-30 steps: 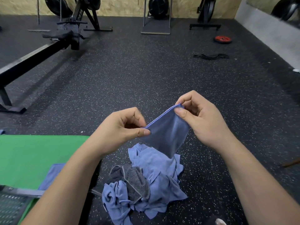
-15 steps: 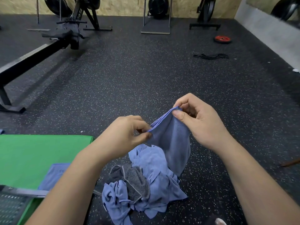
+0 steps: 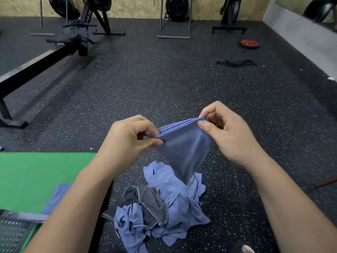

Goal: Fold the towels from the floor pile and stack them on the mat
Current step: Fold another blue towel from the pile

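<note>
A blue towel [image 3: 185,152] hangs doubled in the air above the floor pile, its layered top edge stretched between both hands. My left hand [image 3: 127,143] pinches the left end of that edge between thumb and fingers. My right hand [image 3: 228,132] pinches the right end. Below lies the floor pile [image 3: 164,207] of crumpled blue towels with a grey striped one among them. The green mat [image 3: 36,172] spreads at the left, and a folded blue towel [image 3: 57,198] lies on its near part, partly hidden by my left forearm.
A black rowing machine rail [image 3: 36,64] runs along the far left. A red weight plate [image 3: 249,44] and a black band [image 3: 236,63] lie far right. More gym machines stand by the back wall. A grey metal grate [image 3: 12,232] is at the bottom left corner.
The hands have drawn apart, pulling the towel's top edge taut and nearly level. The hanging part has tightened into a narrower point.
</note>
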`<state>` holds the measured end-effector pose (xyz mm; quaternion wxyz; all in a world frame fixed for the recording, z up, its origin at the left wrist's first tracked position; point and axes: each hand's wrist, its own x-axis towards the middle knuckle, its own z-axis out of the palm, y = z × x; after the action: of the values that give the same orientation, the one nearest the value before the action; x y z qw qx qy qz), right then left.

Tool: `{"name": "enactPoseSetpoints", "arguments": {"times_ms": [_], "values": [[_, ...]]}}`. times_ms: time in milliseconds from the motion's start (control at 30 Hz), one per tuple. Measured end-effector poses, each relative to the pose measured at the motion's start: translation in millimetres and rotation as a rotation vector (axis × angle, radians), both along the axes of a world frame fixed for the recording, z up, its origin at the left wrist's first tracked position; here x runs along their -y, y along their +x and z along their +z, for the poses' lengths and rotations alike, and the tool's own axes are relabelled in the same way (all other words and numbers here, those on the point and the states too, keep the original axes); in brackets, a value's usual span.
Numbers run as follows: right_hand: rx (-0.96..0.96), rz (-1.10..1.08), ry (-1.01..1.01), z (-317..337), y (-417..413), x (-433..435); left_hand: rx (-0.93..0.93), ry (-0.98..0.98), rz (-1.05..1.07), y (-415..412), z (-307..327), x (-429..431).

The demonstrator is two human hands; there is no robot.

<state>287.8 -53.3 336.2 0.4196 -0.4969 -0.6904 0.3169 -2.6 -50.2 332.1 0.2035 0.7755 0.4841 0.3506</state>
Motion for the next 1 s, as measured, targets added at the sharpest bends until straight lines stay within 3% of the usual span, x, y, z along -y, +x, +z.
{"name": "enactPoseSetpoints", "arguments": {"times_ms": [167,367,567,867,1000], "values": [[0.023,0.008,-0.031,-1,-2,0,-0.037,-0.088,0.056,-3,-1,-1],[0.018,0.091,-0.181,5,-1,0,0.163,-0.190,0.060,-10,-2,0],[0.142,0.139,-0.273,9,-5,4,0.234,-0.191,0.003,-5,2,4],[0.322,0.213,-0.252,2,-33,19,0.064,-0.154,-0.076,22,-7,13],[0.317,0.237,-0.220,-2,-41,18,0.267,-0.244,-0.102,24,-13,8]]}}
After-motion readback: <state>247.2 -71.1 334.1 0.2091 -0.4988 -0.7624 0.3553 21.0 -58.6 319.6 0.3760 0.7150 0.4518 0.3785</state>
